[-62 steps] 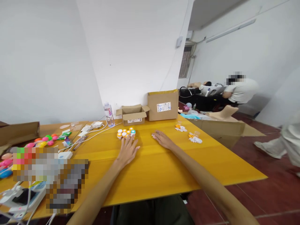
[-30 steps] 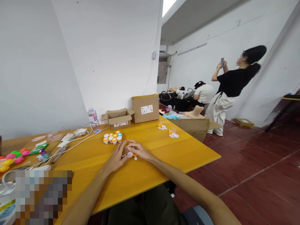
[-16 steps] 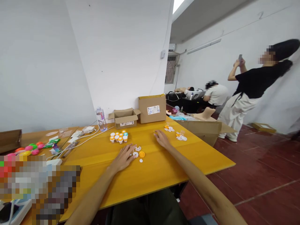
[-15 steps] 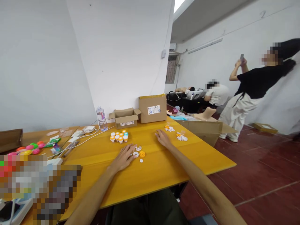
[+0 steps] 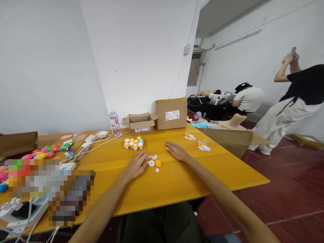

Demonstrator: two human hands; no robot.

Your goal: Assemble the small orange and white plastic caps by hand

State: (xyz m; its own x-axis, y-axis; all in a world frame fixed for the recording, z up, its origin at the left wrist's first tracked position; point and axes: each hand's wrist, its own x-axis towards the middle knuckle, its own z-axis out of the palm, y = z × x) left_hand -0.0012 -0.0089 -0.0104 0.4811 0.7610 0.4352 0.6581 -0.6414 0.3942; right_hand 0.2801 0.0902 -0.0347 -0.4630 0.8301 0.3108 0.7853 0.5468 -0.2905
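Left hand (image 5: 136, 166) is lying flat, fingers spread, holding nothing, fingertips touching one white disc (image 5: 151, 163) on the yellow worktop (image 5: 177, 182). One orange cap (image 5: 158, 163) is sitting just beside it. Right hand (image 5: 176, 151) is resting open and empty nearby.

Small white disc (image 5: 151, 163) flat on yellow tabletop, center frame, just off my left fingertips. Orange round cap (image 5: 158, 163) flat beside it, right. Tiny white cap (image 5: 157, 169) just below. White patterned bits (image 5: 153, 157) just above.
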